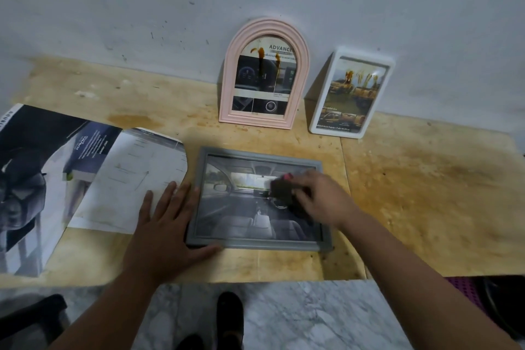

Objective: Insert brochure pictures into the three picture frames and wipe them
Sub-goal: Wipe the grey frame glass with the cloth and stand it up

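Far left on the wooden table [426,179]: an open car brochure [71,173], pages spread flat, a corner of the white page cut away.

Next over, left hand [167,224] flat and fully spread, palm down, fingers straight. Fingertips partly on the brochure's white page, thumb stretched along the bottom edge of the grey frame [257,202], side of the hand pressed against its left edge. Not gripping anything, just bracing.

Grey frame lying face up near the front edge of the table, car-interior picture already inside.

Right hand [318,196] over the upper right part of the glass, fingers curled around a dark cloth [281,187] with a bit of pink showing at the top. Blurry, so can't tell exactly how the fingers sit on it.

Behind, leaning on the wall: pink arched frame [264,74] with a brochure picture in it and brown drips down the glass. To its right, white rectangular frame [352,94], also filled, also brown-stained near the top.
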